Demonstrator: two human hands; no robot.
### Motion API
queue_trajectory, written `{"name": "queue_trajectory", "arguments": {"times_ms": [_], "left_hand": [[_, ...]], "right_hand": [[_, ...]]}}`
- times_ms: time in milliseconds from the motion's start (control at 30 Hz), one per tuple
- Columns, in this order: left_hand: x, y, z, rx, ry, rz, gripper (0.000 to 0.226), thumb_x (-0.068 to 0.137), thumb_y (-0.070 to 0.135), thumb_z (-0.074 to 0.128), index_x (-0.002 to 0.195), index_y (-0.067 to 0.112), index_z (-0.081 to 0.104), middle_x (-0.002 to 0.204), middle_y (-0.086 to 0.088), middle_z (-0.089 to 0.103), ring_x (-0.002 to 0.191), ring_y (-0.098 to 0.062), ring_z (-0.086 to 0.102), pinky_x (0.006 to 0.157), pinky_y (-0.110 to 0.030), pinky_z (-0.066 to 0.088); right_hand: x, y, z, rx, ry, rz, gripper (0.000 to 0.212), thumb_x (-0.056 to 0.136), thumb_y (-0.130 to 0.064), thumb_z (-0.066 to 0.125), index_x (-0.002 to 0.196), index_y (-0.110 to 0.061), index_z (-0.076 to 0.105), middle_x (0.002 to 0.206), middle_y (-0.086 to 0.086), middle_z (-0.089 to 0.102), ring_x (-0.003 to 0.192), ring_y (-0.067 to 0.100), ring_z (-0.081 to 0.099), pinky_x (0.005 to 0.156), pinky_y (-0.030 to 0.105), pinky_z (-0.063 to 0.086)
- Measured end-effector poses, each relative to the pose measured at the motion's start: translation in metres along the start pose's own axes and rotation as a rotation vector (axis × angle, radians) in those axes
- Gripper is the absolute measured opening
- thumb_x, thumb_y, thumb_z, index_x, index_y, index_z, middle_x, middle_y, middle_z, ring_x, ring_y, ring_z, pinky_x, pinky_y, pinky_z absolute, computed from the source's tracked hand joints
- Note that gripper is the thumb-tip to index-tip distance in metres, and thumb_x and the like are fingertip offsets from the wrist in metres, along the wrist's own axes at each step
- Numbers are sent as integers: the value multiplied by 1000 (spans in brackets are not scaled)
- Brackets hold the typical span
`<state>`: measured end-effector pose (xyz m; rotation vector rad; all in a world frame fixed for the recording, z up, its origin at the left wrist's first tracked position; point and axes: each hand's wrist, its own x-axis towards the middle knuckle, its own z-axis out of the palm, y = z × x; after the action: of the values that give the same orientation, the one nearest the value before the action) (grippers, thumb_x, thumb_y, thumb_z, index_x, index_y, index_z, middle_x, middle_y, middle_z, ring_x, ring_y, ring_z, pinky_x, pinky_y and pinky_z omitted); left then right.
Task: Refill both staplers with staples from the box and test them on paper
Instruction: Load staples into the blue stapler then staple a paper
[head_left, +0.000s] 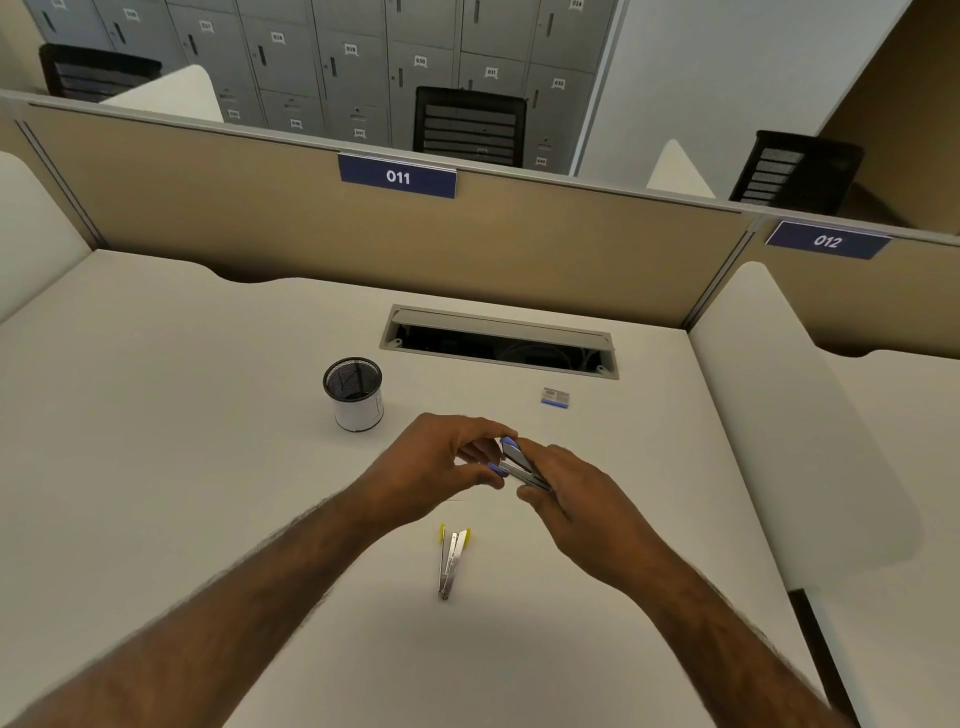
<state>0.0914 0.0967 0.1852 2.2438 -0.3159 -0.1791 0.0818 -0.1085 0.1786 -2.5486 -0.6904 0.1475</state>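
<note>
Both hands meet above the desk (182, 415). The right hand (576, 499) grips a blue stapler (519, 465) by its body, while the left hand (436, 457) pinches its blue‑tipped front. A yellow stapler (452, 561) lies nearer the person – below the hands. The staple box (555, 397) sits beyond the right hand, a mesh cup (354, 394) beyond the left.

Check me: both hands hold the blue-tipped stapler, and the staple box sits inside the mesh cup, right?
Not quite. The head view shows the staple box lying on the desk, apart from the mesh cup. The left hand and right hand do hold the blue-tipped stapler.
</note>
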Motion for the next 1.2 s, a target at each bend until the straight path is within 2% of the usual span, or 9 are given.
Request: {"name": "queue_trajectory", "arguments": {"times_ms": [233,367,433,500,600,733,867,1000,1200], "left_hand": [[1,1,1,26,3,2,39,86,24,74,124,20,67,114,-3,75,99,-15,70,96,-30,54],[3,-1,5,27,-6,6,43,87,25,73,129,23,64,112,-1,74,98,-13,70,96,-29,54],[5,-3,9,14,-11,10,48,88,23,72,135,25,60,113,0,74,98,-10,69,96,-24,51],[8,-8,17,5,-18,3,55,88,21,72,139,27,55,117,2,72,99,-7,67,95,-21,50],[9,-26,38,46,-24,-26,61,88,27,73,142,39,47,129,11,63,109,-4,60,99,-27,52],[3,-57,74,151,-37,-86,56,93,38,65,145,38,43,145,14,49,129,-8,48,110,-27,39],[-1,-81,108,183,-29,-165,47,97,38,58,142,32,47,145,13,49,131,-8,47,106,-20,34],[11,-95,136,249,-60,-168,46,99,37,54,143,28,46,147,8,48,134,-13,45,113,-27,35],[42,-111,158,409,-103,-138,50,103,36,46,151,25,39,161,2,32,149,-16,25,122,-29,11]], "right_hand": [[-1,5,8,14,5,15,46,101,-34,44,145,-22,39,123,-1,58,100,12,55,86,25,46],[-4,5,7,22,16,82,49,99,-38,48,146,-25,38,136,-5,55,112,13,56,95,25,45],[-5,4,7,3,78,118,45,97,-39,52,139,-25,44,127,-6,61,100,13,59,86,23,46],[-9,3,12,-10,189,142,29,94,-40,56,120,-27,53,102,-9,64,79,10,56,70,23,45],[-23,12,39,19,315,259,15,88,-40,62,96,-29,55,83,-11,56,70,11,53,62,29,47],[-42,37,95,58,391,493,14,80,-36,69,85,-26,60,83,-9,50,76,15,53,63,34,50],[-55,58,141,60,332,689,16,80,-36,70,82,-22,61,79,-5,52,71,18,55,62,35,52],[-62,72,168,15,310,770,18,77,-34,71,79,-20,60,76,-3,54,71,22,57,61,35,49],[-63,85,185,-55,276,785,21,77,-36,71,77,-21,56,73,-3,57,67,22,58,58,37,50]]}}
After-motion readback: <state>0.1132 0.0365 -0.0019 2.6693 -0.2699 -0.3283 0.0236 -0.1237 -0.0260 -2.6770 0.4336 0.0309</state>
